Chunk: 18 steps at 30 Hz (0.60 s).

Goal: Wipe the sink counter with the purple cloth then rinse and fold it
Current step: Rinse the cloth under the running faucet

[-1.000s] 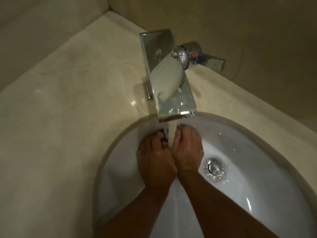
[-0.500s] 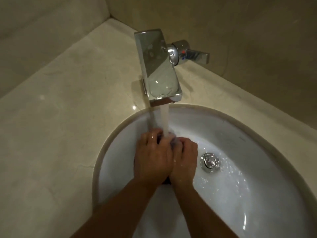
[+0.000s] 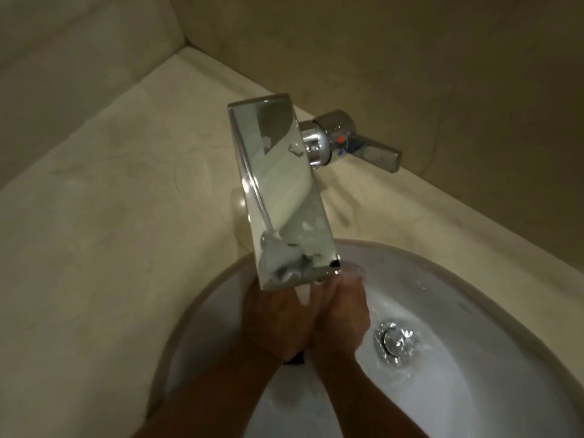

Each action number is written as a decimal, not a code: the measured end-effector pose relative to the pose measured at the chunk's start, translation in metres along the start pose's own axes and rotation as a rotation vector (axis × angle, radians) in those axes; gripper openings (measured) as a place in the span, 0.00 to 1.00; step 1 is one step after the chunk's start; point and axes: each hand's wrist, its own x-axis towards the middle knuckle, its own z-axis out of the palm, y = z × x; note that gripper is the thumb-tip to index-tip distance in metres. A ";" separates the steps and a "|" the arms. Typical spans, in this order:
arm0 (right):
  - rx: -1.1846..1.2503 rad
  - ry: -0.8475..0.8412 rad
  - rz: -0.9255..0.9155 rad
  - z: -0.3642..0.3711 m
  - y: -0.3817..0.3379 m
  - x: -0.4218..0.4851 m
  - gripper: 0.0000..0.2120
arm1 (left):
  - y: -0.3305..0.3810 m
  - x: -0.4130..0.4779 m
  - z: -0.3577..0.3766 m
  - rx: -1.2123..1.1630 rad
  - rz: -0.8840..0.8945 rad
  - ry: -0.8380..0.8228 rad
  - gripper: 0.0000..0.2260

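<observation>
Cloth (image 3: 295, 359) — between hands (image 3: 274, 322) (image 3: 343, 316) — under faucet (image 3: 282, 191)

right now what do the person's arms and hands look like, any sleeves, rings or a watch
Left forearm and right forearm are bare to the frame edge, no sleeves. Left hand and right hand: no gloves; no watch or ring shows in the dim light.

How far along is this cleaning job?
Wiping looks done: the cloth is off the counter, in the sink. Rinsing is in hand: the left hand and right hand hold it under the running tap, only a dark bit showing between the wrists. Folding is left.
</observation>
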 end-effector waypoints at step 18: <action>0.230 0.088 0.075 -0.007 -0.009 -0.044 0.13 | 0.003 -0.048 -0.033 0.368 0.382 0.170 0.10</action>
